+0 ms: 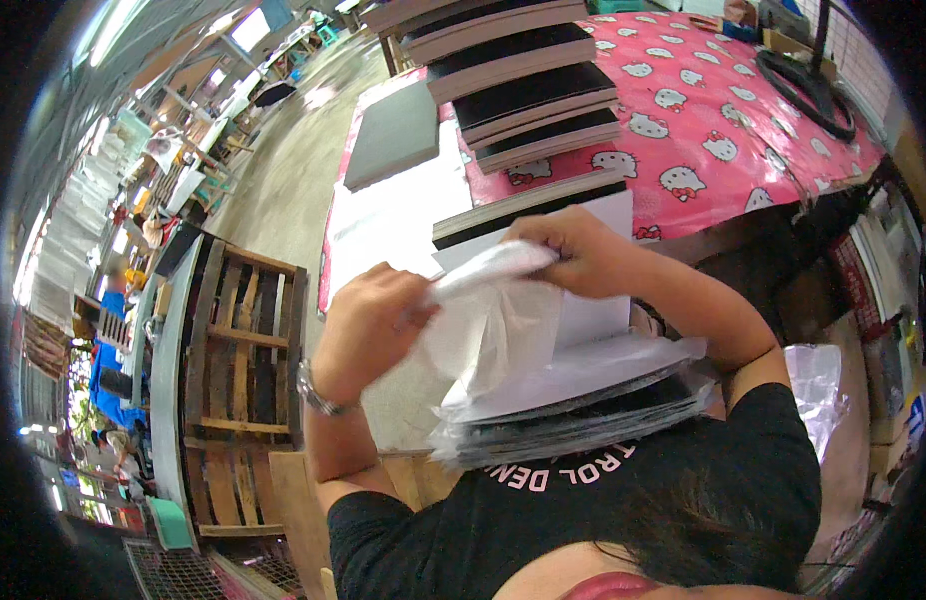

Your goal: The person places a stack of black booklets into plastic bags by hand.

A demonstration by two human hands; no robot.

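Note:
A thin, translucent white plastic bag or sheet (498, 335) hangs between my hands, its upper edge bunched into a roll. My left hand (368, 325) is closed on the left end of that edge, slightly blurred. My right hand (588, 250) pinches the other end. Close to my body lies a pile of flat black pieces in clear plastic (583, 415), with a white sheet showing on top. Just beyond my hands sits a short stack of black-topped, pale-edged boards or books (528, 215), partly covered by my right hand.
Several more black-topped stacks (533, 95) run back along a table with a pink cartoon-print cover (683, 130). A grey board (395, 135) and white sheets (398, 230) lie to their left. Wooden pallets (248, 340) stand at left; crumpled clear plastic (815, 385) is at right.

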